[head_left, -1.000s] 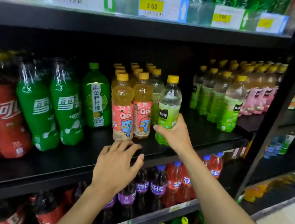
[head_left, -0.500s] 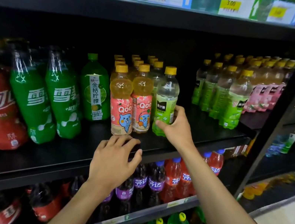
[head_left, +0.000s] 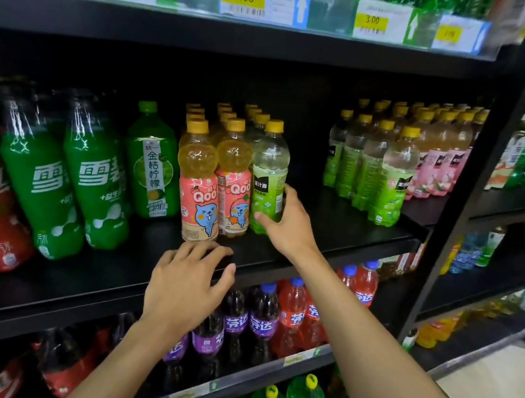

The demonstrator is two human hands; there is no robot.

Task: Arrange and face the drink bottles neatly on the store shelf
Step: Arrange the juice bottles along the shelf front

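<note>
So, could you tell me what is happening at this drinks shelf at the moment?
A person is tidying the middle shelf. Their right hand holds the pale green juice bottle low on its label. The bottle stands upright at the front, next to two Qoo bottles. Their left hand rests with relaxed fingers on the shelf's front edge, just in front of the nearest Qoo bottle, holding nothing. A bare stretch of shelf separates this group from the green and pink bottles further right.
</note>
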